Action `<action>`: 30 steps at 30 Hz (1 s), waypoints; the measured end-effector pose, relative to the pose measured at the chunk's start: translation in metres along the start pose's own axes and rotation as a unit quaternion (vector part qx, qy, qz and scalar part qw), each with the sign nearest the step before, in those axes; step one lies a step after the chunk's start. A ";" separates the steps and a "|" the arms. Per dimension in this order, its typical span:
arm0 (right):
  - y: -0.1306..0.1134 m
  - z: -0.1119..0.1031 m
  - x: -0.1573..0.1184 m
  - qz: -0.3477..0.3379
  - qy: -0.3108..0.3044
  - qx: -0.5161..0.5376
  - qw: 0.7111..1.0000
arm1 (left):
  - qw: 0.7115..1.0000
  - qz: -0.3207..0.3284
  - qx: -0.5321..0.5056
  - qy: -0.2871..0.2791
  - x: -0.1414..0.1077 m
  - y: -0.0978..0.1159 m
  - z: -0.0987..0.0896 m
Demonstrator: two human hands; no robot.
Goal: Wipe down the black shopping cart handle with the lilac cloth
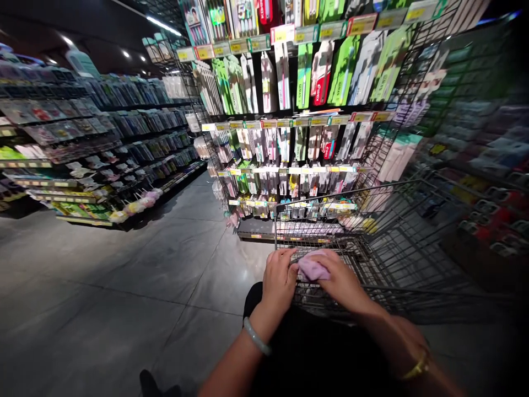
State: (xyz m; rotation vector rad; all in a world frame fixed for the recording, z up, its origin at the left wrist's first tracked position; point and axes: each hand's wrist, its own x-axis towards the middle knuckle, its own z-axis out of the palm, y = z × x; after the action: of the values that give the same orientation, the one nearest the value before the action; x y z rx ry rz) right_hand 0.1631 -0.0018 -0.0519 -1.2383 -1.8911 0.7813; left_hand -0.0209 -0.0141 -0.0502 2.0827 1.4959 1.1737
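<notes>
A crumpled pink-purple cloth [313, 267] is in my right hand [336, 278], its fingers wrapped over the top. Just left of the cloth, my left hand [280, 275] has its fingers curled over the near rim of a black wire shopping cart [351, 259], close to the cloth's edge. The palm side of my left hand is hidden. Bare wire mesh shows beyond both hands.
A rack of hanging packaged toothbrushes [303, 77] stands behind the cart. More stocked shelves [144, 129] run along the left, past a grey tiled floor [165, 264]. Dim shelves with goods stand at the right.
</notes>
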 end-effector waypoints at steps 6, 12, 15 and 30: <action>-0.020 0.013 0.001 -0.036 -0.065 -0.173 0.982 | 0.994 0.042 0.092 -0.045 0.008 -0.020 0.023; 0.007 -0.026 -0.034 -0.028 0.018 -0.324 0.945 | 0.957 0.036 0.266 -0.107 0.008 -0.014 0.030; 0.018 -0.016 -0.046 -0.052 0.064 -0.339 0.937 | 0.942 0.010 0.310 -0.129 0.013 -0.011 0.032; 0.002 0.016 -0.007 -0.049 0.036 -0.392 0.918 | 0.938 0.036 0.322 -0.121 0.027 -0.018 0.028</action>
State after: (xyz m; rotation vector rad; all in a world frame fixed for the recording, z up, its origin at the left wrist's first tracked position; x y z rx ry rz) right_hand 0.1525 -0.0092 -0.0638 -1.5774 -2.2644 -0.1245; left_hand -0.0077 0.0227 -0.0679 2.5859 1.8598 0.4324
